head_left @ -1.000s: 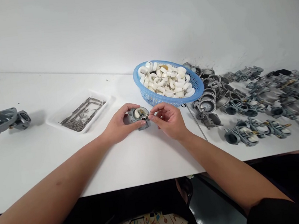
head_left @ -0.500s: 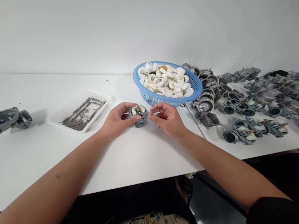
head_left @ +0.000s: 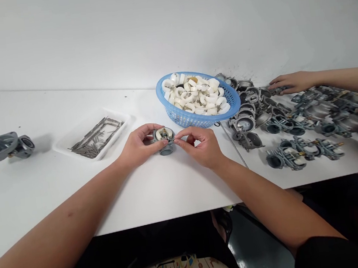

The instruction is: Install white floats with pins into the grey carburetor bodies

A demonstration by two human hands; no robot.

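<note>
My left hand point(head_left: 140, 147) grips a small die-cast carburetor body point(head_left: 165, 148) from its left side, with a white float point(head_left: 159, 133) and brass parts showing in its open top. My right hand point(head_left: 200, 145) pinches a thin metal pin point(head_left: 170, 140) at the fingertips. The pin's tip lies at the float's hinge area, though the fingers partly hide the exact fit.
A white tray point(head_left: 93, 138) of metal pins lies left of my hands, and a blue plastic basket point(head_left: 176, 112) of white floats lies ahead. Another carburetor point(head_left: 3, 149) rests far left. Many carburetors crowd the right, where a co-worker's hands point(head_left: 293, 81) reach in.
The carburetor has turned in my left hand, and my right fingertips have closed in against it with the pin. A co-worker's hand has entered at the upper right.
</note>
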